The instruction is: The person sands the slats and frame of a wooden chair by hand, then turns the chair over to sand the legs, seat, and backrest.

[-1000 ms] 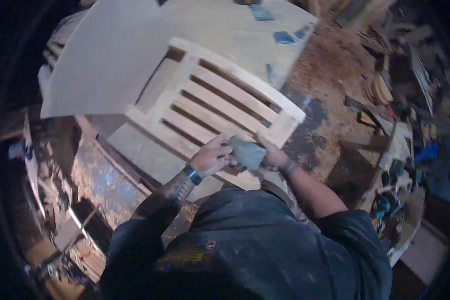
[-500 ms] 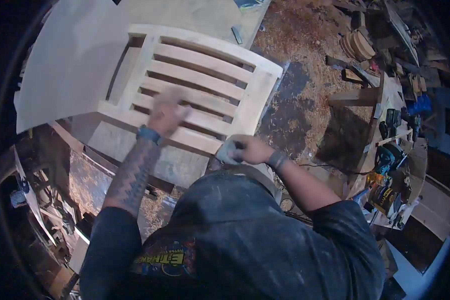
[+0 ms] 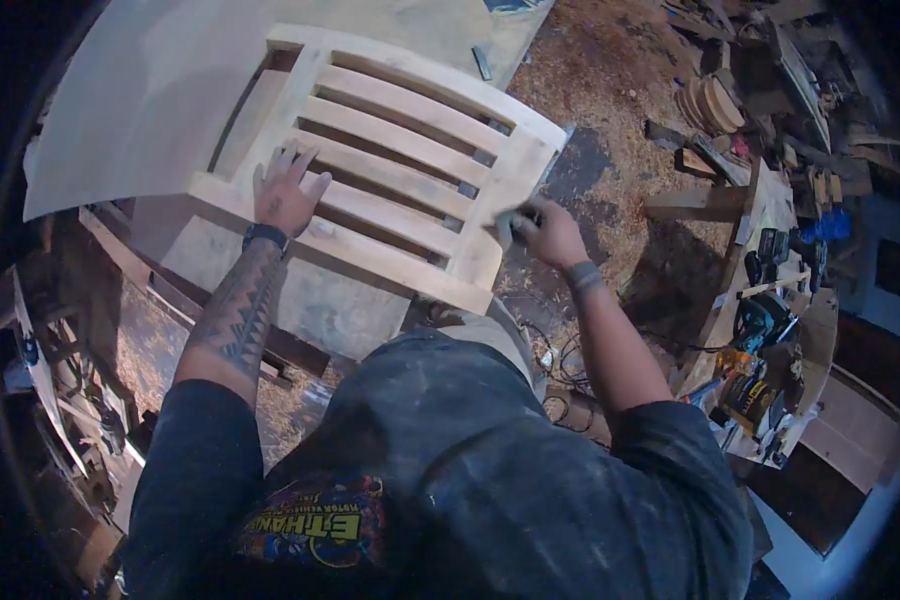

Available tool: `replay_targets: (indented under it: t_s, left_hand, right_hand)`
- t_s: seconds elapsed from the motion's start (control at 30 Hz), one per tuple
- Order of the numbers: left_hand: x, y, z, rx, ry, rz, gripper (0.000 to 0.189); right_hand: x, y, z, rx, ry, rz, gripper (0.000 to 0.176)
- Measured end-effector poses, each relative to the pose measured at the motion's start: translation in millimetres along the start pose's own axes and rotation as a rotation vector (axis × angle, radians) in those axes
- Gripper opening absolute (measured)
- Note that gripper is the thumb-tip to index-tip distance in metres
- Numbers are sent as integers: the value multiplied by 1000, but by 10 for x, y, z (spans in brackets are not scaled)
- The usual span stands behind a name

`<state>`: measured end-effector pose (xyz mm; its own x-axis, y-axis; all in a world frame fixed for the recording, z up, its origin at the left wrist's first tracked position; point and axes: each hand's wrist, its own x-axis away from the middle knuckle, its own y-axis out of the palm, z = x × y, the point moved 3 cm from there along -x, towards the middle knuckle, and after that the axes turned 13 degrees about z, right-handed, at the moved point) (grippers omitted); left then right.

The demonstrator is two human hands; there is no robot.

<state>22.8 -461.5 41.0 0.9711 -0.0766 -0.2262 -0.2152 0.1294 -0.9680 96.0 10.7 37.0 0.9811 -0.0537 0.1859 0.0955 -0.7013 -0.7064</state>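
A pale wooden slatted frame (image 3: 395, 122) lies flat on a large light board (image 3: 160, 110). My left hand (image 3: 288, 195) rests on the frame's near left part, fingers apart, with nothing in it. At the frame's right edge, my right hand (image 3: 550, 232) is closed round a small greyish sheet (image 3: 508, 228), which touches the wood there. What the sheet is made of cannot be made out.
A small dark bar (image 3: 482, 63) lies on the board beyond the frame. At the right, a workbench (image 3: 715, 350) carries power tools (image 3: 755, 320) and a yellow-and-black container (image 3: 745, 397). Shavings cover the floor (image 3: 610, 90); round wooden pieces (image 3: 710, 104) lie farther back.
My left hand has moved left and settled on the frame. My right hand has gone from the frame's near corner up and right along its right edge, with the sheet.
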Motion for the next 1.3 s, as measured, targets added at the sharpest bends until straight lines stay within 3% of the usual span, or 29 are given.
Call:
replay_targets:
  t_s: [0.1, 0.2, 0.23, 0.33, 0.37, 0.57, 0.67, 0.77, 0.9, 1.0, 1.13, 1.3]
  left_hand:
    - [-23, -104, 75, 0, -20, -31, 60]
    - [-37, -115, 89, -4, -21, -37, 60]
    - [-43, -116, 95, -2, -22, -38, 60]
    - [-33, -91, 68, 6, -26, -26, 61]
    - [-25, -68, 50, 12, -19, -13, 62]
    - [-24, -58, 46, 3, -15, -21, 64]
    - [-40, -41, 53, -9, -10, -18, 64]
    - [-32, -74, 58, 4, -20, -14, 64]
    - [-26, -54, 58, 1, -14, 6, 64]
    - [-35, -54, 87, -41, -13, -7, 64]
    - [-44, -77, 69, -4, -34, -18, 62]
    - [-17, 10, 58, -19, -16, 18, 63]
  right_hand:
    - [-192, 84, -47, -44, 47, 166, 52]
    - [-124, 181, -276, -21, 12, 118, 64]
    - [-104, 239, -250, -39, -164, 158, 75]
    - [73, 229, -307, 157, -327, 82, 86]
    - [136, 263, -317, 91, -277, 108, 88]
    - [182, 445, -321, 92, -232, 31, 66]
    - [315, 362, -381, 364, -432, 197, 73]
    - [372, 375, -305, 437, -587, 146, 92]
    - [307, 533, -382, 429, -593, -81, 112]
    - [212, 584, -446, 379, -607, -27, 113]
    - [371, 341, -301, 519, -618, -198, 108]
    - [274, 662, -590, 413, -540, 10, 105]
